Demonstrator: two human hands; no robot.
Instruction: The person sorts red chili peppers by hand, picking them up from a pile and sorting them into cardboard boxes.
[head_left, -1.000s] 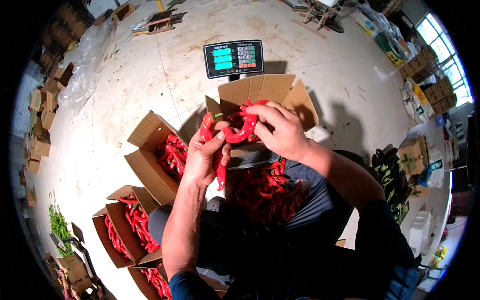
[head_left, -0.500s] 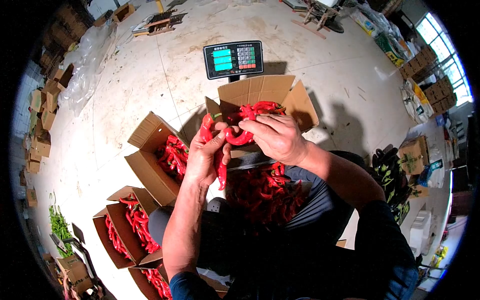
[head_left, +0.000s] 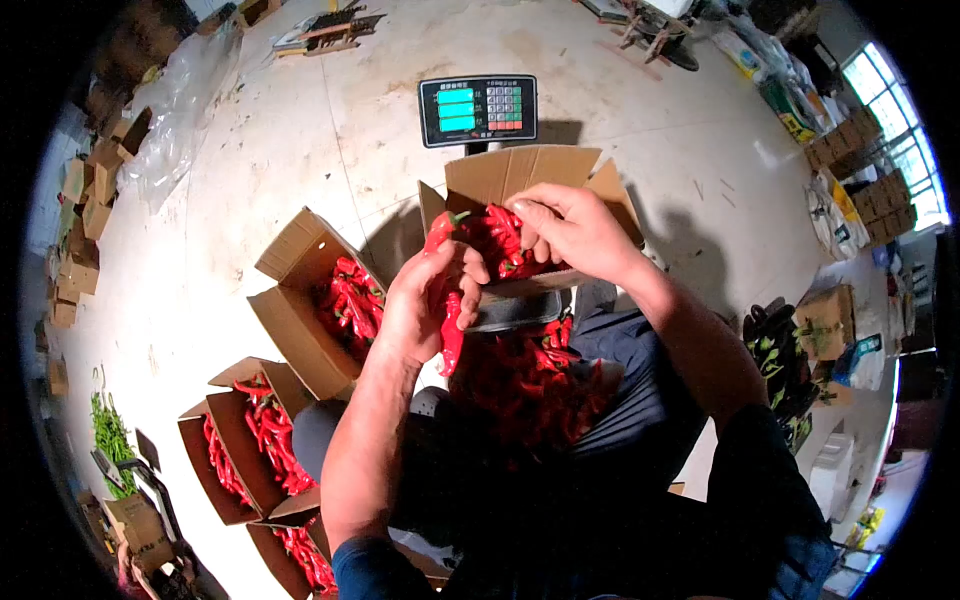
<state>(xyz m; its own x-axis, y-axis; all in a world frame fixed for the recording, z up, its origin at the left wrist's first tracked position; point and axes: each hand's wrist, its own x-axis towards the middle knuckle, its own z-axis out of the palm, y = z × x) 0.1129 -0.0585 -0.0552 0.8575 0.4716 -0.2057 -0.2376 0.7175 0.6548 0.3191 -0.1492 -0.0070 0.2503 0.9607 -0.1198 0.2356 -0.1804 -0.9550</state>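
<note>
My left hand is closed around long red chili peppers, one poking up past the thumb with its green stem showing. Over an open cardboard box hovers my right hand, its fingers loosely bent and apart, with no pepper clearly seen in it. Red peppers lie inside that box, partly covered by the hand. Below, a dark heap of red peppers rests between my legs. A scale display with lit green screens stands behind the box.
To the left are open cartons of red peppers, with more boxes lower down. Dark eggplants are piled at the right. Green peppers lie at far left, near a person's hand at the bottom corner.
My right hand has moved away from my left, up and right over the box. The curved pepper between the hands is gone from there. My left hand still holds peppers.
</note>
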